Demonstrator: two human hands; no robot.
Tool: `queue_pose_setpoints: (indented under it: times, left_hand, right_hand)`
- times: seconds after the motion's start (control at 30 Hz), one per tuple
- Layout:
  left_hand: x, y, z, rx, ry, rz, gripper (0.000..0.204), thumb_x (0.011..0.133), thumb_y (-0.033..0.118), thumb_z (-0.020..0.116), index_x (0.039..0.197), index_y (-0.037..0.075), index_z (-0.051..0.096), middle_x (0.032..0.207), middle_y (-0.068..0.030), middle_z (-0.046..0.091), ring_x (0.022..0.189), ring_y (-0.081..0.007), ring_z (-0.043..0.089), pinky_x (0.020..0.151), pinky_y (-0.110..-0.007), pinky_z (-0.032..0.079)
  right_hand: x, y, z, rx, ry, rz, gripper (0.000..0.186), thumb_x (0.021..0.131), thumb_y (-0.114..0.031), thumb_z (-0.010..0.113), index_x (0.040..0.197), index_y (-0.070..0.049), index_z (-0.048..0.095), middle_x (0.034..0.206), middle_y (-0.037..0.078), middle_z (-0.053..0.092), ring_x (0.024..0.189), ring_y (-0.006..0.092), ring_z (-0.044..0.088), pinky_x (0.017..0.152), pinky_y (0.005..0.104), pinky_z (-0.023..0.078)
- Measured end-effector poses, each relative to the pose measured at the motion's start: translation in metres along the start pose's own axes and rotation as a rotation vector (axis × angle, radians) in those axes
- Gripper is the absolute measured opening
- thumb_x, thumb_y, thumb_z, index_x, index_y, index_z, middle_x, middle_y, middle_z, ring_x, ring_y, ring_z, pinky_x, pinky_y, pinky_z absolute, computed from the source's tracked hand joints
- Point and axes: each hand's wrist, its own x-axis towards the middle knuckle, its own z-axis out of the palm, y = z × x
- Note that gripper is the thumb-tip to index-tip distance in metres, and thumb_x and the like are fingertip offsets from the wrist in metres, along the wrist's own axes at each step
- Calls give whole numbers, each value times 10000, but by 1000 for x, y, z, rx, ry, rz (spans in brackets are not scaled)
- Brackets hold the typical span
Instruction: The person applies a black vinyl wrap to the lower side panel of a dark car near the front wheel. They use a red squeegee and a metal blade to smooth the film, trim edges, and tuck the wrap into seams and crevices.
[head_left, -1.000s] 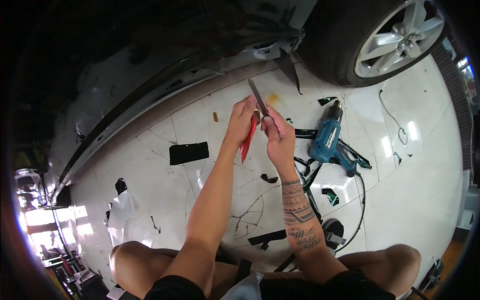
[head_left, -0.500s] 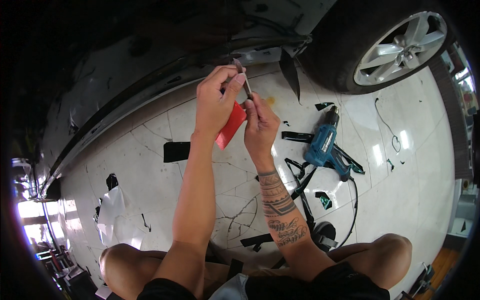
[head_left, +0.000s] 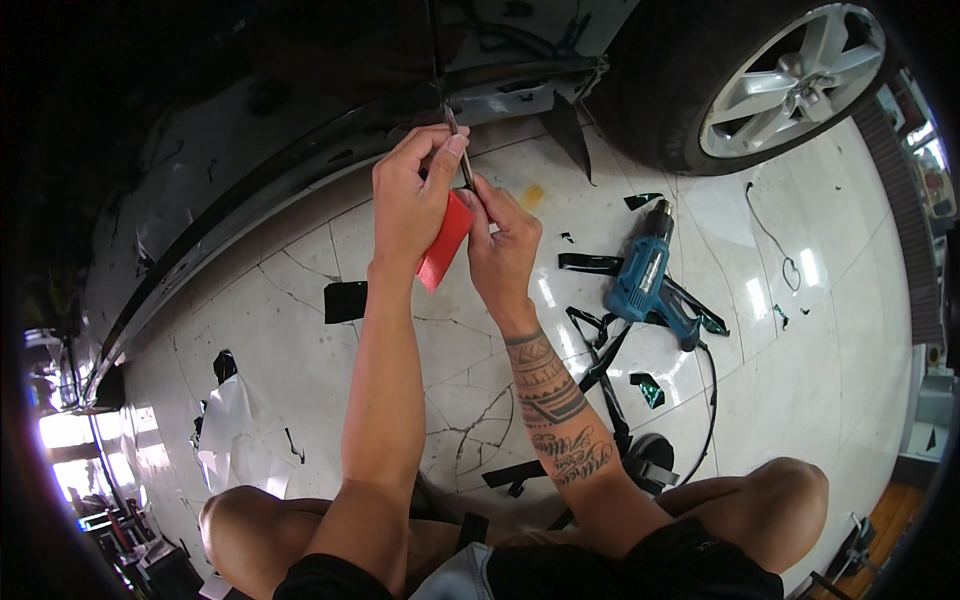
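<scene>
My left hand [head_left: 412, 190] is closed, with a flat red squeegee card [head_left: 446, 240] sticking out below its palm. Its thumb and fingertips also pinch a slim silver tool [head_left: 465, 170] that looks like a narrow cutter knife. My right hand [head_left: 505, 240] is closed round the lower end of that tool. The tool's upper tip points at the lower edge of a glossy black car panel [head_left: 300, 120]; I cannot tell whether it touches. A pointed strip of dark film [head_left: 570, 135] hangs from the panel, right of my hands.
A blue heat gun [head_left: 641, 275] lies on the cracked white tiles [head_left: 470, 370] at right, its cord running toward me. Black film scraps [head_left: 345, 302] and tangled strips [head_left: 607, 385] are scattered about. A car wheel [head_left: 790, 90] stands at the upper right; white backing sheets [head_left: 230, 430] lie at left.
Both hands have shifted slightly left with the tool and the red card. The tool's tip has risen toward the seam in the black panel.
</scene>
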Motion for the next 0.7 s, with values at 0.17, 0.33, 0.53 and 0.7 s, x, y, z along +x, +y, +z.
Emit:
queue_pose_setpoints:
  times: [0.17,0.33,0.53,0.7]
  left_hand:
    - [0,-2,0,-11,-8,-10,220,929,162,605,978,-39,680,996,-117,707,838,-198,658,768,-288,486]
    - [1,2,-2,-15,-7,-25,218,932,160,602,979,-39,679,998,-120,706,841,-197,656,775,-288,487]
    - [0,2,-3,10,-28,-26,217,934,161,600,973,-37,678,1006,-117,709,847,-200,660,778,-289,489]
    - [0,0,-2,-5,-8,-42,219,939,163,592,966,-39,672,1005,-119,712,858,-211,668,781,-296,494]
  right_hand:
    - [1,-1,0,-7,-8,31,245,850,63,644,1093,49,670,777,120,666,663,149,627,625,261,499]
    - [0,2,5,8,43,-40,224,851,23,658,1073,54,663,739,145,624,558,218,574,522,312,440]
    - [-2,1,7,21,61,-32,229,847,26,660,1074,53,664,755,152,637,570,225,590,535,316,454]
    - [-2,-4,6,-3,24,32,247,847,55,644,1093,50,669,794,136,669,651,171,628,602,277,492]
